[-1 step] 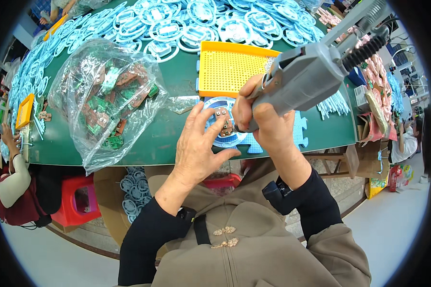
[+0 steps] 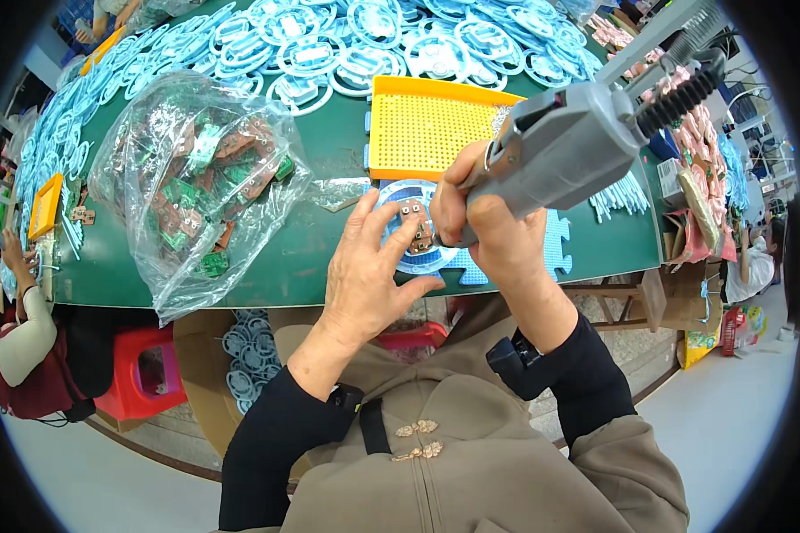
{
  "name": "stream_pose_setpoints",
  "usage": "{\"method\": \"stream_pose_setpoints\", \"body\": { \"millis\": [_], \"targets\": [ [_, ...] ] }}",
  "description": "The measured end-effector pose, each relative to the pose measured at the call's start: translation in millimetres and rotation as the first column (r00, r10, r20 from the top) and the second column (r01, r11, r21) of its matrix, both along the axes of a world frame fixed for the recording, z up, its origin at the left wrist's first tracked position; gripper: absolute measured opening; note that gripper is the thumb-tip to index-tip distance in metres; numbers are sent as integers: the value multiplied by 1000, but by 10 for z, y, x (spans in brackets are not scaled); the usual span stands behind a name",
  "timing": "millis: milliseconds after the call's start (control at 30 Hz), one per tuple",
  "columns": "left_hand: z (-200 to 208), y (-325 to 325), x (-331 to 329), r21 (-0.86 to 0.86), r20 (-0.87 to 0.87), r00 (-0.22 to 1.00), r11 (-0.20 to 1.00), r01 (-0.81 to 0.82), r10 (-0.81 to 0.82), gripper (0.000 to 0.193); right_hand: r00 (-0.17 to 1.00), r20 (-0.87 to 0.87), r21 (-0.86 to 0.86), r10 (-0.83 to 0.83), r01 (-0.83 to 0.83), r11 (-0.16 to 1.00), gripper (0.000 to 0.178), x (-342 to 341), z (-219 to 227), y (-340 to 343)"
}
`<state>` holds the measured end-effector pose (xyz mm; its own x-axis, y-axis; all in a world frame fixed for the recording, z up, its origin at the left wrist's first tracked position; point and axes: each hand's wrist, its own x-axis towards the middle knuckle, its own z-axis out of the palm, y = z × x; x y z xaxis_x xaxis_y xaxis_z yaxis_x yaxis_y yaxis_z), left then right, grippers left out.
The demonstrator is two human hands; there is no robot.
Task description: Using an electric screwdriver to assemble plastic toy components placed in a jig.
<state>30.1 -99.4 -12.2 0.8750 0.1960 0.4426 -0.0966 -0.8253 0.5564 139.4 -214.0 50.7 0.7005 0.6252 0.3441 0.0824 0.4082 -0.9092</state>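
A small brown circuit board (image 2: 420, 238) lies in a round light-blue plastic part (image 2: 408, 189) on the blue foam mat (image 2: 556, 242). My left hand (image 2: 363, 275) reaches over its left side, fingers spread, with fingertips touching the board and the part. In my right hand (image 2: 508, 238) is a grey power screwdriver (image 2: 564, 147), tilted with its back end up to the right. Its lower end points at the board's right edge; my fingers partly hide the tip, so contact cannot be made out.
A yellow perforated tray (image 2: 436, 133) with small metal pieces stands just beyond. To the left lies a clear bag (image 2: 196, 178) of circuit boards. Heaps of light-blue plastic parts (image 2: 373, 67) cover the far table. Another person's hand (image 2: 16, 258) shows at far left.
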Motion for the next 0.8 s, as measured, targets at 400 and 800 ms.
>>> {"method": "stream_pose_setpoints", "body": {
  "millis": [400,800],
  "targets": [
    [-72,72,64,55,135,991,998,-31,23,68,997,62,14,50,-51,999,51,17,-44,109],
    [47,-1,-6,12,75,996,999,-42,41,61,996,-21,6,82,-82,997,50,53,-122,-2]
  ]
}}
